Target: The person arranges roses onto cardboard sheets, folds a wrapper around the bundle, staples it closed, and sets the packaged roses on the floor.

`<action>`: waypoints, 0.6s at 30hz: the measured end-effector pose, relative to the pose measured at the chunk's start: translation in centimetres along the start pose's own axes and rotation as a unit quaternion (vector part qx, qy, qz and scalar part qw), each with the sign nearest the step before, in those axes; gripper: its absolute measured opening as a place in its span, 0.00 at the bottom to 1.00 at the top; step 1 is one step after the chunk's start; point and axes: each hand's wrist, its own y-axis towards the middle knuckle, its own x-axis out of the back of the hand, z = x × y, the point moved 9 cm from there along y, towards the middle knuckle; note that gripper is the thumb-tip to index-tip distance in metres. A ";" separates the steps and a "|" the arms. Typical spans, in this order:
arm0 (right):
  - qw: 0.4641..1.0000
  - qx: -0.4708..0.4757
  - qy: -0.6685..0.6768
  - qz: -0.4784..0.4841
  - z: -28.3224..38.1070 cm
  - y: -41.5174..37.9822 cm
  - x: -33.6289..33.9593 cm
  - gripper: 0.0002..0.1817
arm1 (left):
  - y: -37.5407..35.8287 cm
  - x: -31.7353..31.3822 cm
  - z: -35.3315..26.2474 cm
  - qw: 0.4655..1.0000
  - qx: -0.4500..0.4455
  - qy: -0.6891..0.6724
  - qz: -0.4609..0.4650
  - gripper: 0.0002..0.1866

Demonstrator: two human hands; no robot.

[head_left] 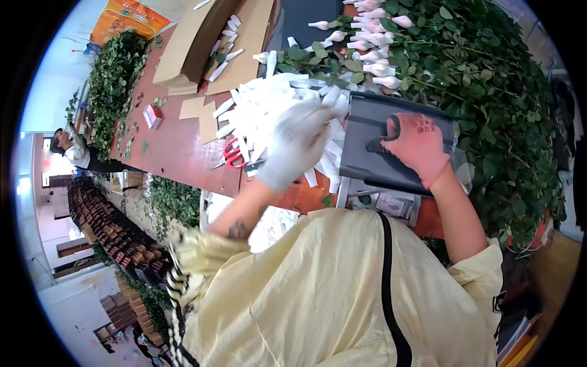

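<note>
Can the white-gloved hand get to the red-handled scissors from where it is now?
Probably yes. The white-gloved hand hovers over the pile of white strips, and the red-handled scissors lie on the table just beside it, handles uncovered, only loose strips nearby.

Fisheye view, black vignette ringing frame, edges bent hard. Light bright, even, daylight pouring from far left, wall there blown out white. Left hand (298,142) smeared by motion blur; white strips (263,107) overexposed, detail lost. Right hand (419,147) sharper. Shadows soft, faint on red table (177,147). Overall compression softness.
</note>
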 end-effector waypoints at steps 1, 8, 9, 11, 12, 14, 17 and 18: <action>0.999 -0.002 -0.028 -0.015 0.2 -0.1 0.1 0.21 | -3.5 0.1 1.7 0.998 0.060 0.029 -0.022 0.17; 0.998 0.001 -0.015 -0.062 -0.3 -0.6 -0.1 0.24 | -19.3 -7.0 6.3 0.907 0.360 0.206 0.072 0.30; 0.998 0.006 0.006 -0.063 -0.2 -0.6 0.0 0.24 | -20.4 -6.6 6.8 0.917 0.356 0.165 0.079 0.24; 0.998 0.011 -0.004 -0.057 0.1 -0.5 0.1 0.25 | -21.2 -4.8 6.6 0.939 0.307 0.147 0.040 0.13; 0.999 0.005 -0.012 -0.050 0.0 -0.6 0.1 0.25 | -22.2 -4.8 7.0 0.948 0.273 0.148 0.066 0.18; 0.997 0.018 -0.024 -0.069 -0.1 -0.8 -0.5 0.25 | -22.2 -2.1 6.0 0.929 0.303 0.212 -0.015 0.34; 0.994 0.033 -0.054 -0.090 0.3 -1.8 -0.9 0.27 | -25.1 -0.9 8.8 0.854 0.483 0.193 -0.006 0.50; 0.993 0.041 -0.067 -0.092 0.5 -1.9 -0.8 0.28 | -26.4 -1.4 10.1 0.829 0.536 0.156 0.030 0.52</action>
